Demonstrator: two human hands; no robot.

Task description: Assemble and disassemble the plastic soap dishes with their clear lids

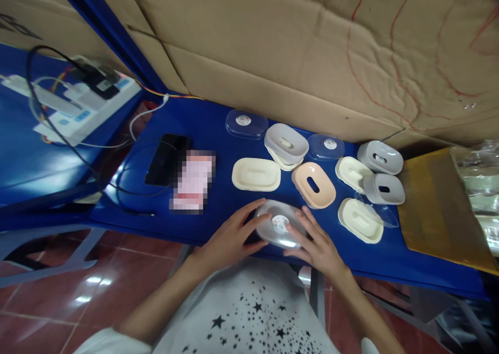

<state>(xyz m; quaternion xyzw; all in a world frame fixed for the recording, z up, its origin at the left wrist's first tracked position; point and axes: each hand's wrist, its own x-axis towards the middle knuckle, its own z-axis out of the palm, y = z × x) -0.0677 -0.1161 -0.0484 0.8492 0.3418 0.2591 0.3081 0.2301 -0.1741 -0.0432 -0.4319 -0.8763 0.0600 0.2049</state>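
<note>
At the near edge of the blue table, a soap box with a clear lid (273, 238) and a round white sticker sits between both hands. My left hand (234, 234) grips its left end, fingers curved over the lid. From the other side, my right hand (319, 246) holds the right end, with fingertips on the lid by the sticker. Just beyond lie a cream tray (256, 175) and a peach soap box body (323, 198) with an oval slot. The lower part of the held box is mostly hidden.
Behind are a grey box body (290, 140) and clear lids (246, 130). More grey bodies (380, 154) and cream trays (356, 226) lie right, beside a cardboard box (432, 203). Left are a black phone (161, 161), a pixelated pink item (193, 180), cables and a power strip (70, 125).
</note>
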